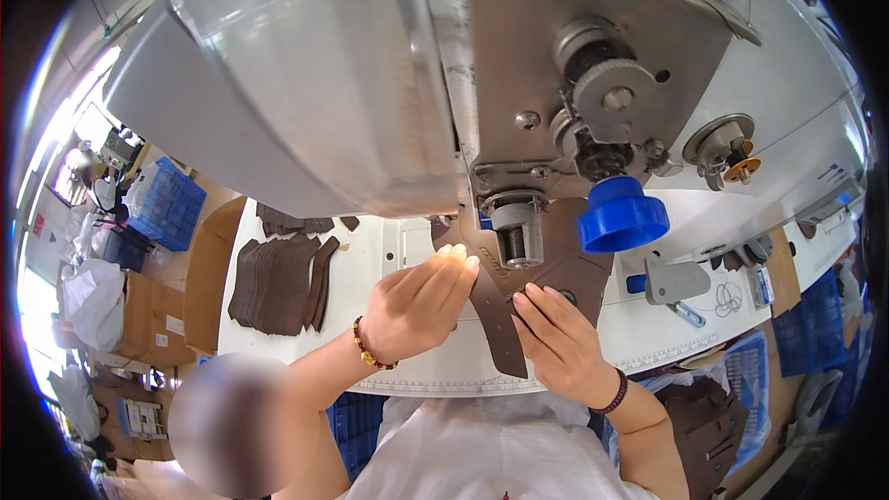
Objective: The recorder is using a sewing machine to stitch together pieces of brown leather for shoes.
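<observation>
Evidently, from my remote seat, the brown panel [498,338] lay flat on the white counter [620,333] so that its far part sat beneath the sewing machine [324,83] and its strip ran toward the near edge. I saw the right hand [560,338] lay its fingertips on the panel, probably to steady it; with its thumb hidden, I couldn't tell whether it pinched the edge. The left hand [419,304] had its fingertips bunched by the panel's left edge, and whether they gripped anything I couldn't tell. I judged the brown stack [273,282] was kept at the left to be within reach yet out of the way. The panel looked smooth, matte and leather-like, with curved edges, small holes along its strip and a gold-toned mark farther up.
</observation>
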`<state>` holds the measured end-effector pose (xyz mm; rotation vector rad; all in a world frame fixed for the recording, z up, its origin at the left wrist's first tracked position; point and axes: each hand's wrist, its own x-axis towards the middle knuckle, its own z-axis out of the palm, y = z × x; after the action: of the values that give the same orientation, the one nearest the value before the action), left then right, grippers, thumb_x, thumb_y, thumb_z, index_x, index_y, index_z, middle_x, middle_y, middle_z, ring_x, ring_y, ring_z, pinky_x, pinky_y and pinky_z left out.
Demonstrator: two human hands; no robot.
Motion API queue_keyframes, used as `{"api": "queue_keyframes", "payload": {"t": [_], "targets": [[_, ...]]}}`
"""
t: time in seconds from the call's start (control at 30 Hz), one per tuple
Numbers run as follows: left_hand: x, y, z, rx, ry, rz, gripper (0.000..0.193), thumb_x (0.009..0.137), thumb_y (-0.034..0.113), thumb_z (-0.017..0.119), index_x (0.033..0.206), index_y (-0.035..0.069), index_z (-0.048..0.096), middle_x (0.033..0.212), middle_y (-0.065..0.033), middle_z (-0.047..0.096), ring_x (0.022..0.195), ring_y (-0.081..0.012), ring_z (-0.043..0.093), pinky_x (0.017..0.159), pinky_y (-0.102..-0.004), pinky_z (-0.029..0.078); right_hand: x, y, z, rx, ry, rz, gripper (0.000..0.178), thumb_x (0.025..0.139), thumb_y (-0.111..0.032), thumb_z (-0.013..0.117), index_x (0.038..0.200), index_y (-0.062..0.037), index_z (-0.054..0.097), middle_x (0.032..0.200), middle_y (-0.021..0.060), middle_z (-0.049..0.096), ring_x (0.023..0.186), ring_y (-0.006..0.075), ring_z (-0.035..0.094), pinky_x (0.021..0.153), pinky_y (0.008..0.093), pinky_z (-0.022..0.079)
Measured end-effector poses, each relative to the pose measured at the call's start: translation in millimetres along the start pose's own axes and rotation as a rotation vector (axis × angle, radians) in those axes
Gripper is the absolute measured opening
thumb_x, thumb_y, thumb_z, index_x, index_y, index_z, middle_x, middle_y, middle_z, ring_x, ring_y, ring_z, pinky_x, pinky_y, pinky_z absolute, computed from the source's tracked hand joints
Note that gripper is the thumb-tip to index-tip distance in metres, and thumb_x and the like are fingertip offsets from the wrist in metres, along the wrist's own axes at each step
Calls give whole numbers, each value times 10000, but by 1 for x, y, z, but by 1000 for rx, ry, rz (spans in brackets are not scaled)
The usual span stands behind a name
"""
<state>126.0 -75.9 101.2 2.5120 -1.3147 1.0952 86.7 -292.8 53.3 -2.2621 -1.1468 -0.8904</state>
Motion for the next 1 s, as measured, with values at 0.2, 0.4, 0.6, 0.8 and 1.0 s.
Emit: {"api": "queue_keyframes", "payload": {"t": [0.2,0.4,0.6,0.8,1.0], "targets": [[0,1,1,100,5,52,283,628,11,610,903,-53,634,885,-120,632,840,-195,625,648,-245,549,-4,-5,3,51,-9,60,300,740,-33,588,1031,38,606,1171,199,564,1122,361,526,954,450,431],[1,3,4,47,60,17,259,620,17,614,872,-38,639,867,-109,629,816,-189,620,655,-239,547,-5,3,-8,130,-190,185,513,704,35,519,1210,-43,543,1350,132,445,1299,332,350,1063,520,237],[2,7,6,65,58,-51,257,615,19,620,865,-33,644,873,-105,627,813,-185,621,640,-235,544,-1,11,-19,171,-234,157,544,680,64,504,1216,-27,534,1356,137,443,1295,318,370,1064,515,241],[2,-7,8,-25,87,-50,265,623,3,612,884,-30,645,893,-99,633,818,-186,629,622,-248,548,4,-3,-9,53,-225,142,460,738,-8,548,1198,-2,526,1332,172,447,1260,367,394,1027,549,277],[-3,-17,11,-46,105,-12,281,626,12,622,905,-10,647,927,-92,632,814,-185,641,627,-245,546,7,-22,2,-15,-205,175,451,754,-52,559,1195,31,513,1330,208,426,1239,401,400,992,585,297]]}}
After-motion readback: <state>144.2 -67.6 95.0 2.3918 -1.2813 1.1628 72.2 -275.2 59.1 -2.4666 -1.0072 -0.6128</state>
